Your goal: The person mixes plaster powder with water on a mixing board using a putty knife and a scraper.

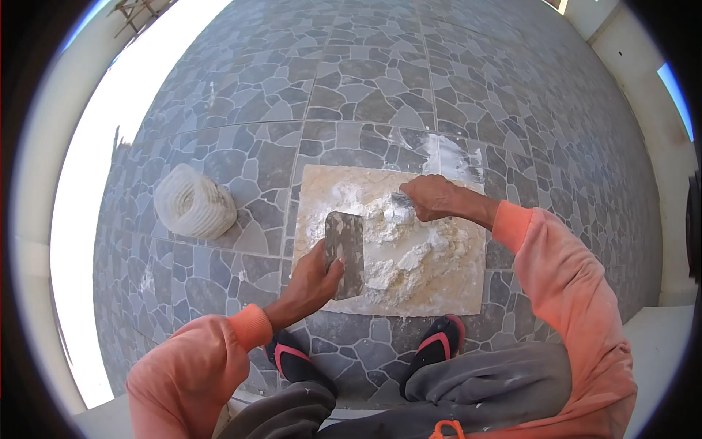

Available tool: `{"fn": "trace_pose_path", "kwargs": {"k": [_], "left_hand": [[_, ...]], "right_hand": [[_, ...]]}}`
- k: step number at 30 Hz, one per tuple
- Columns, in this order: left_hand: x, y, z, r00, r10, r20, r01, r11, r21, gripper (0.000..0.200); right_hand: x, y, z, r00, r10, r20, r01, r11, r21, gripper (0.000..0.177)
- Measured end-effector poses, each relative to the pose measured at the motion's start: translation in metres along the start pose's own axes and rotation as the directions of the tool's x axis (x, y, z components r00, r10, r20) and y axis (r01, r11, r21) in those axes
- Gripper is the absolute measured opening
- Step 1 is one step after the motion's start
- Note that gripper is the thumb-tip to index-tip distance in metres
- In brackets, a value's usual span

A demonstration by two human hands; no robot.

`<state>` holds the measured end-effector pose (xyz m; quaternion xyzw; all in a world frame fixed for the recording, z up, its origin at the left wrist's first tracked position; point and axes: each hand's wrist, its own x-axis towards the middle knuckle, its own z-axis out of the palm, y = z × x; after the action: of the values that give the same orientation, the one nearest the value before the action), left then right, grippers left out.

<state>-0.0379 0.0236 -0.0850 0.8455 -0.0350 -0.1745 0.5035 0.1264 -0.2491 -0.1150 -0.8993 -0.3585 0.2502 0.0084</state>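
My left hand [313, 276] is closed around the edge of a flat, dark, rectangular board [344, 252], its face smeared with pale residue. My right hand [433, 196] makes a fist over the far part of a heap of white powder [409, 256]. A short grey blade, like a scraper's [400, 199], shows at its fingers and touches the heap; the handle is hidden in the grip. Lumpy and partly wet-looking, the powder lies on a tan square sheet [464, 289] on the floor.
A roll of whitish, ribbed material [193, 201] stands on the stone-patterned tile floor [373, 95] to the left. Beyond the sheet is a white smear [450, 157]. My sandalled feet [435, 344] are at the sheet's near edge. Pale walls [632, 95] border the right side.
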Motion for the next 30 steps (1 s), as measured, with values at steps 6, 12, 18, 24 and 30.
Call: {"fn": "trace_pose_path", "kwargs": {"k": [6, 12, 18, 24, 30], "left_hand": [[0.002, 0.005, 0.005, 1.0, -0.009, -0.01, 0.01, 1.0, 0.008, 0.034], [0.003, 0.01, 0.003, 1.0, -0.021, 0.0, 0.021, 1.0, -0.005, 0.033], [0.005, 0.006, 0.003, 1.0, -0.006, -0.004, 0.005, 1.0, -0.029, 0.033], [0.007, -0.006, 0.002, 1.0, -0.026, -0.013, 0.025, 0.999, -0.038, 0.033], [0.004, -0.01, -0.008, 0.992, 0.005, -0.127, -0.011, 0.999, -0.044, 0.033]], "right_hand": [[-0.018, -0.025, -0.017, 0.998, 0.021, 0.059, -0.018, 0.999, -0.051, 0.029], [-0.02, -0.016, -0.035, 0.997, 0.011, 0.082, -0.01, 1.0, -0.019, 0.028], [-0.02, -0.016, -0.037, 0.992, -0.022, 0.127, 0.017, 0.999, 0.034, 0.027], [-0.018, -0.003, -0.044, 0.998, -0.008, 0.055, 0.004, 0.997, 0.08, 0.025], [0.014, 0.066, -0.03, 0.974, 0.183, -0.136, -0.172, 0.981, 0.085, 0.032]]}}
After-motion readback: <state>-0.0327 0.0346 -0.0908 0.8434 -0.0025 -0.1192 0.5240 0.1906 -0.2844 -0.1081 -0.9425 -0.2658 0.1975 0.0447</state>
